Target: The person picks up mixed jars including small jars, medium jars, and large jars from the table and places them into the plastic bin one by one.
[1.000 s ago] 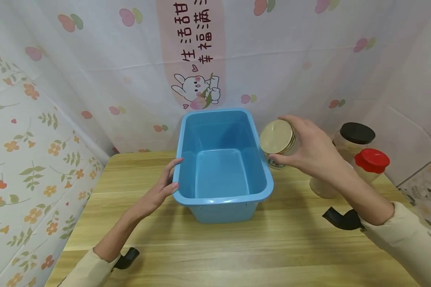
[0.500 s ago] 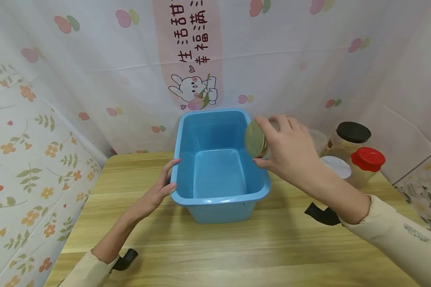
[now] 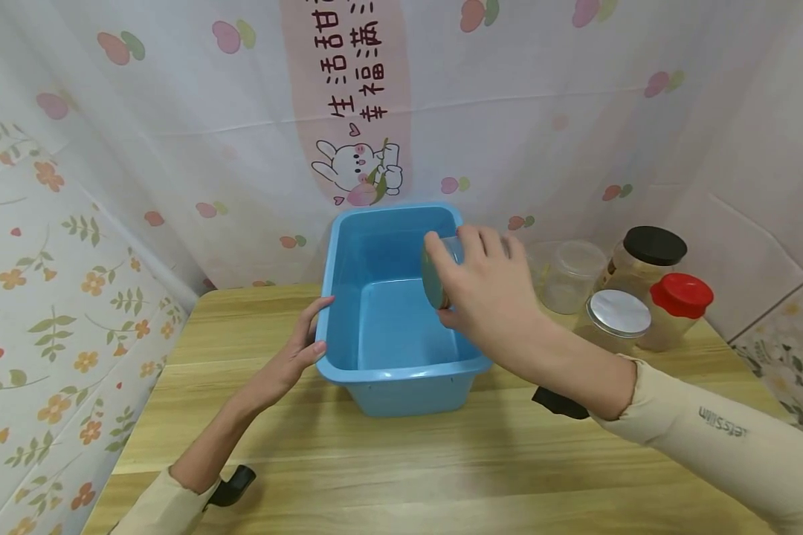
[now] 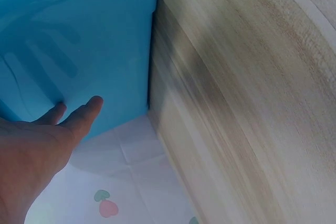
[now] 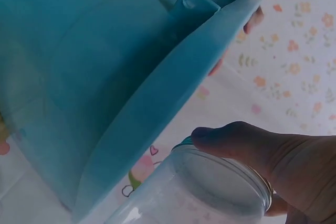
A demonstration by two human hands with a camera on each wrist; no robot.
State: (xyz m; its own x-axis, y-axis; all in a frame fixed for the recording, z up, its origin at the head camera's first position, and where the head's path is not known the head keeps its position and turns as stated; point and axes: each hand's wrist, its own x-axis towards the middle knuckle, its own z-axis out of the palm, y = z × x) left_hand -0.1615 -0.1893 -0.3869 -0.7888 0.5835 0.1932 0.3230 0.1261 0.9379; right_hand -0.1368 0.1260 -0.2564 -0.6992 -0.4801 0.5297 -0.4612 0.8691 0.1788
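While the left hand (image 3: 291, 360) touched the tub (image 3: 408, 399) at nine o'clock, fingers straight, the right hand (image 3: 487, 288) gripped a jar (image 5: 210, 190), probably light, slippery, best held round its lid (image 3: 432, 281), over three o'clock.

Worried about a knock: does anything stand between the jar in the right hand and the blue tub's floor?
Nothing visible stands between the jar and the floor of the blue tub; the left hand is at the left rim. The right hand hides part of the right rim, so whether the jar fully clears it is unclear.
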